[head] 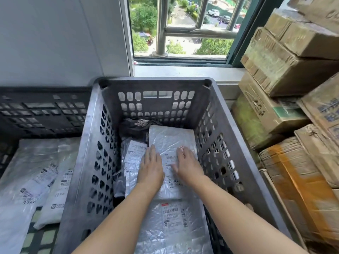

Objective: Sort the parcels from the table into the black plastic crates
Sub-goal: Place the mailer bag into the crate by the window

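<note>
Daylight enters through a barred window [183, 28] set above a grey sill, with a plain pale wall [55, 39] to its left and a stack of brown cardboard cartons [286, 74] filling the right side of the view. Directly below the camera stands a black plastic crate [91, 143] with perforated walls; a second black crate [40, 110] sits just beside it on the left and holds several white parcels [45, 182] with printed labels. Inside the central crate, a silver-grey poly mailer [170, 138] lies flat on top of the other contents, its long axis running away from the viewer and its shipping label facing up. Both arms reach down into this crate. The left hand [150, 169] rests palm-down on the left edge of the mailer, fingers extended and together; its grip is flat and open, closed on nothing. The right hand [187, 164] lies palm-down on the right part of the same mailer, fingers spread slightly over the label, likewise open and only pressing on the surface. A smaller white labelled parcel [134, 153] lies just left of the left hand, and a dark bag [135, 127] occupies the far corner behind it. Another silver labelled mailer [174, 220] lies nearer the viewer, between the forearms, partly under the first mailer.
</note>
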`<action>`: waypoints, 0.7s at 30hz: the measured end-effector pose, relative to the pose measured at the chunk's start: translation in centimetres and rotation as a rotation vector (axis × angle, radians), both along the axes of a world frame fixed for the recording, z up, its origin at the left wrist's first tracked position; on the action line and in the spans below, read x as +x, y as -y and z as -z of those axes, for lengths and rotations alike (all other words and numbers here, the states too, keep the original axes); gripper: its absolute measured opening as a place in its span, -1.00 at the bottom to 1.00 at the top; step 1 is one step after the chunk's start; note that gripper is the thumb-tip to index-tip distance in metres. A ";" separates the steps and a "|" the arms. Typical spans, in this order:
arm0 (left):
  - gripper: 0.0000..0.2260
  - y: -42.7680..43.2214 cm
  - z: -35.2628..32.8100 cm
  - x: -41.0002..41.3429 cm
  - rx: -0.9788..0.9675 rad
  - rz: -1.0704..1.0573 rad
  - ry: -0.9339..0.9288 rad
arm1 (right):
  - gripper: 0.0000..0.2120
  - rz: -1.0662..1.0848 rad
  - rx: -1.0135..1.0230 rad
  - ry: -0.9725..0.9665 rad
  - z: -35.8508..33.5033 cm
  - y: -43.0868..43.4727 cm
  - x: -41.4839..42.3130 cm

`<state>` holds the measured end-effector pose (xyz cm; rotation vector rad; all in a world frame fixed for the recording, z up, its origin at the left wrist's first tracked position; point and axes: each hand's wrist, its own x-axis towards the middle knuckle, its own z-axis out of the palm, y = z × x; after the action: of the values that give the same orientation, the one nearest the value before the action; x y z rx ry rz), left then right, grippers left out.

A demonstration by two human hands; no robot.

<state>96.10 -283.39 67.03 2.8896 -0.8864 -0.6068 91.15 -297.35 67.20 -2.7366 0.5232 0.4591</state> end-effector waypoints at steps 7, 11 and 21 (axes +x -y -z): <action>-0.19 -1.0 2.7 0.4 0.160 0.094 0.003 | -0.29 0.028 0.000 -0.085 4.2 1.2 1.8; -0.20 -0.8 3.7 0.8 0.246 0.107 0.014 | -0.29 -0.003 -0.076 -0.062 5.7 1.6 2.3; -0.26 -0.9 2.5 1.3 0.263 0.050 -0.011 | -0.26 -0.049 -0.069 -0.052 5.6 1.8 3.4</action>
<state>97.43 -282.46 64.56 3.0967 -0.9467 -0.7999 94.54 -299.18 61.60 -2.8150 0.4952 0.5351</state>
